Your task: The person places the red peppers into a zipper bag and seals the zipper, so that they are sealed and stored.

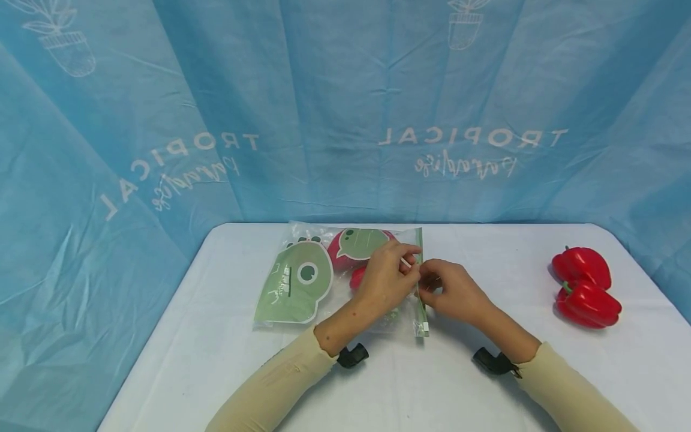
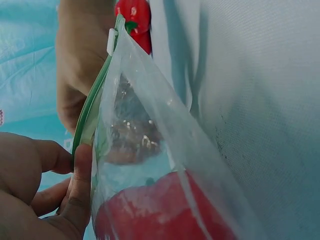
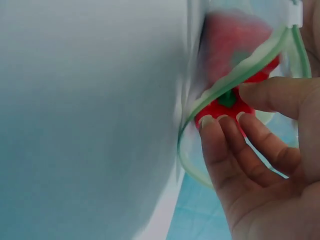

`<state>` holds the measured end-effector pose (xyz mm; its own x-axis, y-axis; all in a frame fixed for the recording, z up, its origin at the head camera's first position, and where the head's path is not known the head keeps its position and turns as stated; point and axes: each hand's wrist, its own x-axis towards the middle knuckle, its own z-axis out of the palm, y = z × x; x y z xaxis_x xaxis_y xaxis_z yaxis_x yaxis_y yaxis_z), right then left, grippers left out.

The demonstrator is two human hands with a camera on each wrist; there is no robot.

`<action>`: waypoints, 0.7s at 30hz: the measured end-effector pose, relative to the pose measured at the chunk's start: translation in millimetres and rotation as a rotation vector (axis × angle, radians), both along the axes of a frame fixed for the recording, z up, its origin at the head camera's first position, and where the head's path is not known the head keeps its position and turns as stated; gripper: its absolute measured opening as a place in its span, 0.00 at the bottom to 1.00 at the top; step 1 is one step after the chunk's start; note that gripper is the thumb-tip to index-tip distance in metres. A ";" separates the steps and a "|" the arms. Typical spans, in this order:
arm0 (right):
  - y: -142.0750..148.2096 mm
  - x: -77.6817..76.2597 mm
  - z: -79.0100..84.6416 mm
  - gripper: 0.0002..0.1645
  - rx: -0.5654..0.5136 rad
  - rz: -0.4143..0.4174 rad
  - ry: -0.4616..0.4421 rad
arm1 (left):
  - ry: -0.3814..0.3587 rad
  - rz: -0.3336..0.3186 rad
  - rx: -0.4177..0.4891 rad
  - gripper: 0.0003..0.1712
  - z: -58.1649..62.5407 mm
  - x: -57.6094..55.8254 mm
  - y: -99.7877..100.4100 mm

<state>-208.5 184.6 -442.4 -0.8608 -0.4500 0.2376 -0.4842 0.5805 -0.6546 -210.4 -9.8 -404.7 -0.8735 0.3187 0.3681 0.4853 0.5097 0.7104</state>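
Note:
A clear zip bag (image 1: 345, 300) with green dinosaur prints and a green zip edge (image 2: 90, 107) lies flat on the table. Inside it are red bell peppers (image 1: 356, 277), partly hidden by the prints and my left hand. My left hand (image 1: 390, 271) pinches the zip edge between thumb and fingers. At the bag's parted mouth is my right hand (image 1: 452, 290), its fingers loosely bent. In the right wrist view, a gap shows between thumb and fingertips (image 3: 206, 120), with a red pepper (image 3: 227, 107) behind them; contact with it is unclear.
Two more red bell peppers (image 1: 588, 304) lie together at the table's right side. A white slider (image 1: 425, 327) sits at the near end of the zip. The white tablecloth (image 1: 210, 342) reaches back to a blue printed curtain (image 1: 335, 108).

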 end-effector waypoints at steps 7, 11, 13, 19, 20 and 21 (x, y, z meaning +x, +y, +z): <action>17.1 21.6 7.2 0.12 0.024 -0.057 0.094 | 0.002 -0.013 0.006 0.16 -1.2 -0.5 1.4; 31.5 34.0 12.9 0.17 0.071 -0.088 0.170 | 0.002 -0.010 0.003 0.16 -1.2 -0.3 1.3; 39.7 39.1 16.1 0.20 0.089 -0.095 0.190 | 0.000 -0.007 0.000 0.16 -1.2 -0.2 0.9; 66.4 53.6 22.9 0.28 0.146 -0.140 0.204 | -0.015 0.001 -0.012 0.16 -1.7 0.4 0.8; 70.9 55.7 23.9 0.29 0.158 -0.155 0.206 | -0.016 0.001 -0.013 0.16 -1.7 0.6 0.9; 75.4 57.6 25.1 0.31 0.170 -0.171 0.208 | -0.016 0.000 -0.015 0.16 -1.7 0.7 1.0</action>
